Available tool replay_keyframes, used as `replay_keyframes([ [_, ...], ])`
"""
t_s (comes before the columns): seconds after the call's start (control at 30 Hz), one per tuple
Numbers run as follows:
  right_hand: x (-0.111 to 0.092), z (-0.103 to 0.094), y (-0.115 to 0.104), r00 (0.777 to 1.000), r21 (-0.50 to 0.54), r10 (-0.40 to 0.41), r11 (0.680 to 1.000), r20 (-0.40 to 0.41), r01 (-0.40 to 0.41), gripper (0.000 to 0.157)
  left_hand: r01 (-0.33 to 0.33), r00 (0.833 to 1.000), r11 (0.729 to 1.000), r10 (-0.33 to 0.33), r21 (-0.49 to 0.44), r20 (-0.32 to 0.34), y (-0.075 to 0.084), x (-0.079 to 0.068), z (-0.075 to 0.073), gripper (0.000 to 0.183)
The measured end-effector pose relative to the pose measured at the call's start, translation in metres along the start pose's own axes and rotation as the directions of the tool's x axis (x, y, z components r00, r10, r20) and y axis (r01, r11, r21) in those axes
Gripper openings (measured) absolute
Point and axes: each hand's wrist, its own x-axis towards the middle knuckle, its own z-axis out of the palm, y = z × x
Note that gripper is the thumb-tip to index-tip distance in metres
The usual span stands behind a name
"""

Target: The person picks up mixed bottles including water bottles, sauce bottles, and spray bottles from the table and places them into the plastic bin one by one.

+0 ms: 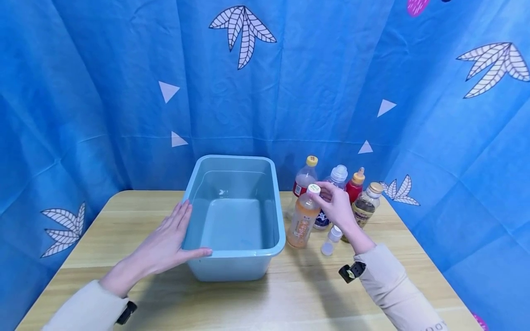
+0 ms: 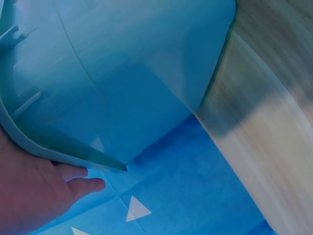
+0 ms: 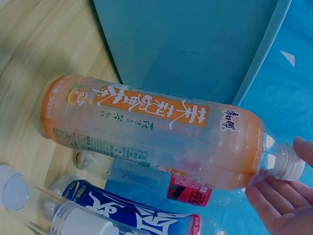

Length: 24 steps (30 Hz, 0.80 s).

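Observation:
With thumb and fingers, my right hand (image 1: 337,206) pinches the white cap of an orange-labelled tea bottle (image 1: 302,220). In the right wrist view this tea bottle (image 3: 151,129) has the right hand (image 3: 281,200) at its neck and cap. My left hand (image 1: 165,239) rests on the near left corner of a blue-grey plastic basin (image 1: 236,253), fingers straight along the side rim and thumb on the front rim. The left wrist view shows the left hand (image 2: 39,188) against the rim of the basin (image 2: 127,88). Nothing lies inside the basin.
Behind the tea bottle stand a red-labelled bottle (image 1: 305,177) with a yellow cap and a blue-labelled bottle (image 1: 321,220). A red squeeze bottle (image 1: 353,190), a tan-capped jar (image 1: 364,207) and a small white-capped bottle (image 1: 330,242) are to the right. A blue curtain (image 1: 265,101) hangs behind the wooden table (image 1: 290,294).

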Motion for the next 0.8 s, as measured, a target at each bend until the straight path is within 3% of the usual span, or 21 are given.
replay_keyframes([
  [0.4,0.007,-0.008,-0.016,0.999,0.004,-0.033,0.999,0.005,0.033,0.037,-0.004,1.000,1.000,0.004,0.004,0.004,-0.001,0.001,0.000,0.113],
  [0.8,0.017,-0.026,-0.045,0.997,-0.047,-0.078,0.996,0.018,0.079,0.037,0.002,1.000,1.000,-0.002,0.004,0.007,-0.001,0.001,0.001,0.114],
])
